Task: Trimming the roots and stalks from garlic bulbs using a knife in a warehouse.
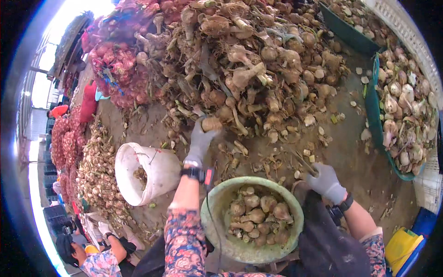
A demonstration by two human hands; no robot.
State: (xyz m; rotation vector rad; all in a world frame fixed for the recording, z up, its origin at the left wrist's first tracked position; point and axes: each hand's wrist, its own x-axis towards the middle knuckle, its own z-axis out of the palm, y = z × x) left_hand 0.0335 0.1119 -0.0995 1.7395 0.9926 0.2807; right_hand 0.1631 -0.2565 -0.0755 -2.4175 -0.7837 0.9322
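Observation:
My left hand (200, 140), in a grey work glove, reaches to the near edge of a large heap of untrimmed garlic (238, 65). Its fingers close around a garlic bulb (211, 124). In my gloved right hand (325, 181) is a narrow metal cutting tool (301, 160), probably shears, pointing towards the heap; its exact form is hard to tell. Between my knees stands a round pale-green basin (216, 239). Several garlic bulbs (256, 215), some with short stems, lie in it.
A white bucket (159, 173) lies tipped on its side at left. Red mesh sacks (117, 69) of garlic and a pile of garlic (98, 169) lie beyond. Trimmed garlic fills a green-rimmed container (401, 104) at right. Another person (100, 252) sits at lower left.

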